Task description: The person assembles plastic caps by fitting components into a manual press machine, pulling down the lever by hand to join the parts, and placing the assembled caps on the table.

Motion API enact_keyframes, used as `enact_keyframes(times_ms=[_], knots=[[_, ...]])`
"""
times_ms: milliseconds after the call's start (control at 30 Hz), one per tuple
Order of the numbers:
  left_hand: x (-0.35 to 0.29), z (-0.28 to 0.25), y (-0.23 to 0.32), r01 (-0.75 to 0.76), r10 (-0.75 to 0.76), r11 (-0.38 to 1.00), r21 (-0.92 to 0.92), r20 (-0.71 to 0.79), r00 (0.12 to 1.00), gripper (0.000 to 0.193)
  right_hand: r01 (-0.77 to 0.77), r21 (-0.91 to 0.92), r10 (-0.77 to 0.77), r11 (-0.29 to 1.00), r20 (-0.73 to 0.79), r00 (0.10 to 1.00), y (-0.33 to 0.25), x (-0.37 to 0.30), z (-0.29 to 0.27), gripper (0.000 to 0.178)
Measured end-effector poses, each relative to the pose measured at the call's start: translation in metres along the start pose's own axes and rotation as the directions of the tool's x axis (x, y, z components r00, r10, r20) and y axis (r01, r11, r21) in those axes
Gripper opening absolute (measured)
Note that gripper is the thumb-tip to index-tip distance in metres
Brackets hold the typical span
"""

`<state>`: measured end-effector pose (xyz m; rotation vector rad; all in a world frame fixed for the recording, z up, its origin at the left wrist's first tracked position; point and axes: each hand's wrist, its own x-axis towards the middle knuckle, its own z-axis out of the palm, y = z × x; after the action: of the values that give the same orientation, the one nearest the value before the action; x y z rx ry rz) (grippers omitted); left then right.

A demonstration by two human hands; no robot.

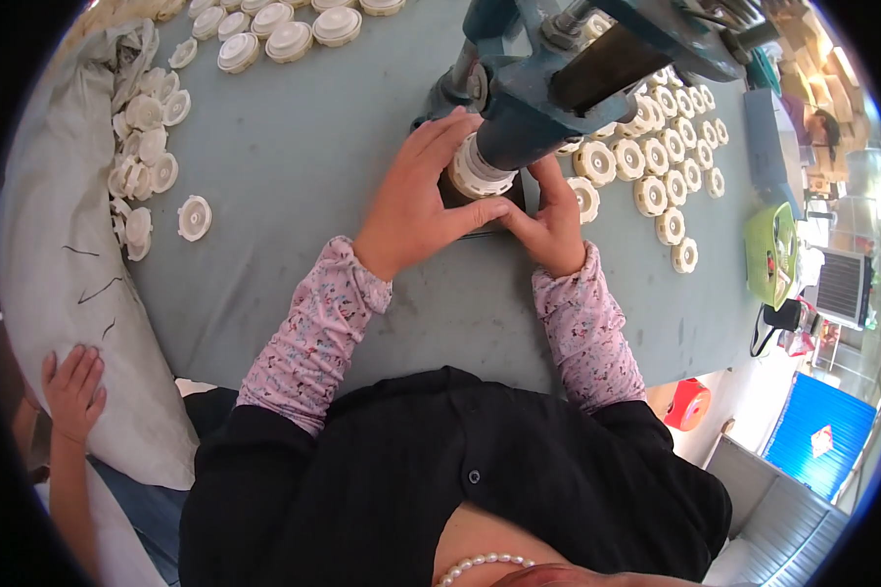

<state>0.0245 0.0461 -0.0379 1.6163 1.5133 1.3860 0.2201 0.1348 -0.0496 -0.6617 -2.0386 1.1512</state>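
Press [531, 125]: a dark teal machine at the far middle of the grey counter [274, 303], its round head pointing down.
White round piece [477, 178]: notched at the rim, right under that head.
Left hand [421, 191]: curved about the near-left side of the piece, fingers running up beside the press.
Right hand [555, 223]: bent in from the other side, its thumb up against the left one in front.
Grip: both cupped around the piece; whether the fingers actually clamp it, I can't tell from here.
Pale sack [73, 215]: big and slumped along the left edge, contents hidden, with another person's hand [73, 396] resting on it.
White discs [145, 113]: heaped beside the sack, one lying apart.
Lidded-looking pieces [289, 41]: grouped at the far left.
Notched rings [651, 197]: spread over the right side.
Green basket [765, 256]: at the right edge, what's inside too small to make out.
Marks: a few dark pen strokes on the sack, no word I could name; a red-and-white diamond [822, 439] on a blue ribbed panel [798, 421].
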Motion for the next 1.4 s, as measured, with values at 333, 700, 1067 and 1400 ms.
enact_keyframes(times_ms=[333,700,1067,1400], knots=[[-0.009,0.031,-0.014,-0.088,0.154,0.971,0.223,-0.300,0.941,0.073,-0.125,0.104,0.104,0.987,0.187,0.977,0.000,-0.002,-0.006,0.078],[-0.017,0.051,-0.004,0.035,0.124,0.943,0.331,-0.447,0.886,0.073,0.033,0.069,-0.043,0.997,0.159,0.986,0.011,0.004,0.003,0.077],[-0.019,0.059,0.001,0.113,0.056,0.949,0.293,-0.512,0.857,0.073,-0.095,-0.167,0.018,0.981,-0.414,0.910,-0.004,0.003,-0.028,0.046],[-0.020,0.057,0.001,0.091,0.071,0.953,0.288,-0.507,0.859,0.069,0.079,0.456,-0.189,0.887,0.202,0.961,-0.201,0.102,-0.164,0.067]])
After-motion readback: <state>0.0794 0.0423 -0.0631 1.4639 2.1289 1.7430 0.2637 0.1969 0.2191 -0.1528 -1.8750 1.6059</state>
